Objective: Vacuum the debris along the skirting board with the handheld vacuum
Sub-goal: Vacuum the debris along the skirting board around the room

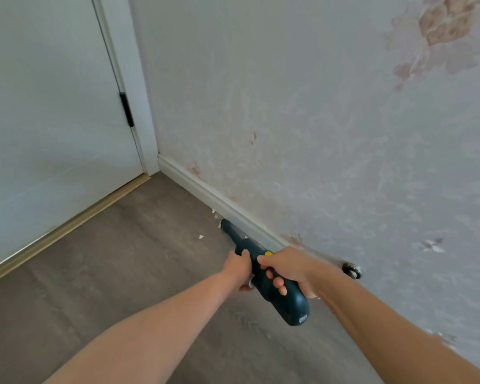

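Observation:
A dark teal handheld vacuum (pixel 290 299) with a yellow button points away from me along the white skirting board (pixel 205 191). Its nozzle tip (pixel 224 225) rests on the floor right at the board's foot. My left hand (pixel 237 268) grips the vacuum's body from the left. My right hand (pixel 287 268) wraps the handle from the right, thumb beside the yellow button. Small white scraps of debris (pixel 201 236) lie on the floor left of the nozzle, and more bits (pixel 214 213) sit against the skirting board just beyond the tip.
A white door (pixel 47 112) with a black hinge (pixel 126 109) and a brass threshold strip (pixel 67 225) closes the corner at the left. Floral wallpaper (pixel 330 128) covers the wall on the right. A metal door stop (pixel 352 270) sits on the skirting near my right wrist. Grey wood floor (pixel 122 273) spreads to the left.

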The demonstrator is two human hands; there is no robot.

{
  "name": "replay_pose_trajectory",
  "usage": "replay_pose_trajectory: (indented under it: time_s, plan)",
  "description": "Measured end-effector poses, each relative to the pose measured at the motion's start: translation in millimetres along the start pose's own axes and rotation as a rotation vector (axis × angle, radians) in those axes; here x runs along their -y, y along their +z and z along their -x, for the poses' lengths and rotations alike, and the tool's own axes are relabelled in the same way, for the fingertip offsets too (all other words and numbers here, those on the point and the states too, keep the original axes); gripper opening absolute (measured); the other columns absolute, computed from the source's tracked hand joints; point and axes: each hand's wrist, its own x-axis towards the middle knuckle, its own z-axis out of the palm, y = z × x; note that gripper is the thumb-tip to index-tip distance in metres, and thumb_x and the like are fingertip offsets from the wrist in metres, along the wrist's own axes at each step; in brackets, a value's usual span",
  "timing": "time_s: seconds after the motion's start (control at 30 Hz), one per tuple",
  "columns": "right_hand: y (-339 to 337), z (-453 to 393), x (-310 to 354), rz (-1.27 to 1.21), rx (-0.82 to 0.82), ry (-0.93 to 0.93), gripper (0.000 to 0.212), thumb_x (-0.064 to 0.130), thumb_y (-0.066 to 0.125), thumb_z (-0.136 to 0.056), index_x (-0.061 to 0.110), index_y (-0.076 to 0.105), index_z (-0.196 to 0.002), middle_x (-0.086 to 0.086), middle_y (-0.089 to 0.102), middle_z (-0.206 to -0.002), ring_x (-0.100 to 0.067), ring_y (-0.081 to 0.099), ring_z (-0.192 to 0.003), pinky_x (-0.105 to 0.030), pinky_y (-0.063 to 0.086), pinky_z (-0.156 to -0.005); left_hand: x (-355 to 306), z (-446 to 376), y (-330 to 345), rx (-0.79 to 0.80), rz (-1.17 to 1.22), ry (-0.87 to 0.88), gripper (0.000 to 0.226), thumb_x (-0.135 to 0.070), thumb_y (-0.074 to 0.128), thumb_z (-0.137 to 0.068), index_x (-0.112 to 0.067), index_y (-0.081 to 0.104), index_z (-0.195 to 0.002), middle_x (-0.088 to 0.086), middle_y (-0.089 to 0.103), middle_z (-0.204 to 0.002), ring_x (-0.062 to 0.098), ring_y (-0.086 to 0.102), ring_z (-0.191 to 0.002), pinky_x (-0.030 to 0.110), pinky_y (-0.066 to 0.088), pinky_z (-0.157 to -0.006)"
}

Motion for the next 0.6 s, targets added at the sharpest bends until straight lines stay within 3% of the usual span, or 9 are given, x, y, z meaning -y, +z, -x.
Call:
replay_pose_trajectory:
  time_s: [0.17, 0.37, 0.5, 0.6]
  plan:
    - [23.3, -16.6, 15.2, -0.050, 0.001, -0.035, 0.022, 0.025, 0.055, -0.102, 0.006, 0.052, -0.091, -0.004, 0.047, -0.056, -0.015, 0.038, -0.040, -0.024, 0.036, -0.038, -12.0, -15.6, -23.9, -0.080, -0.027, 0.023, 0.042, -0.025, 0.033, -0.105, -0.012, 0.037, -0.145, 0.021, 0.057, -0.133, 0.035, 0.060, -0.110, 0.038, 0.053, -0.057]
    - [19.8, -15.8, 12.3, -0.001, -0.032, -0.038, 0.025, 0.028, 0.058, -0.100, 0.005, 0.056, -0.089, -0.006, 0.050, -0.055, -0.016, 0.040, -0.038, -0.027, 0.039, -0.042, -13.9, -17.5, -26.7, -0.034, -0.033, 0.009, 0.044, -0.034, 0.034, -0.105, -0.014, 0.037, -0.144, 0.019, 0.057, -0.132, 0.038, 0.062, -0.114, 0.048, 0.062, -0.078]
    - [19.3, -23.8, 25.3, 0.004, -0.026, -0.036, 0.023, 0.026, 0.057, -0.101, 0.004, 0.056, -0.094, -0.004, 0.049, -0.054, -0.014, 0.039, -0.038, -0.024, 0.038, -0.039, -19.7, -17.7, -29.8, -0.028, -0.017, 0.004, 0.046, -0.032, 0.035, -0.107, -0.014, 0.033, -0.150, 0.019, 0.054, -0.139, 0.037, 0.058, -0.121, 0.036, 0.056, -0.052]
    - [28.7, -33.7, 36.3, 0.014, -0.006, -0.045, 0.024, 0.028, 0.056, -0.101, 0.006, 0.055, -0.092, -0.004, 0.048, -0.055, -0.015, 0.039, -0.038, -0.025, 0.038, -0.041, -29.4, -21.8, -43.7, -0.053, -0.029, 0.011, 0.040, -0.025, 0.037, -0.106, -0.012, 0.038, -0.144, 0.021, 0.055, -0.138, 0.038, 0.057, -0.123, 0.039, 0.058, -0.055]
